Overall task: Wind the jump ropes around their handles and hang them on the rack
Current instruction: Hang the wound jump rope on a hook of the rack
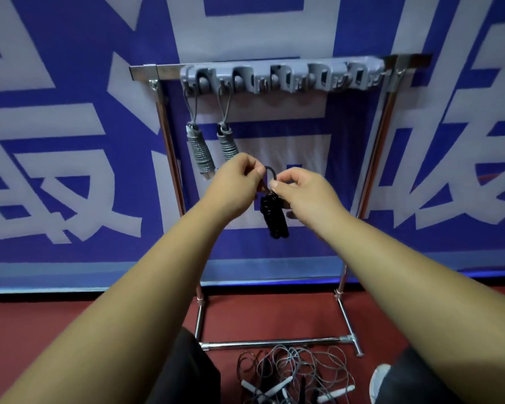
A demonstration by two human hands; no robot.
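Against a blue banner [70, 68], left grip [234, 182] and right grip [303, 196] pinch the loop [270, 169] atop the black jump rope [275, 218].

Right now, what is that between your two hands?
The head view shows a small loop of the black jump rope spanning the gap between the left hand and right hand, both pinching it; its wound bundle hangs just below.

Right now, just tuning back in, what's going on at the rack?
A person holds a wound black rope in front of the rack, with the left hand and the right hand both pinching the loop at its top. Two wound grey ropes already hang from the rack's leftmost hooks. More ropes lie tangled on the floor below.
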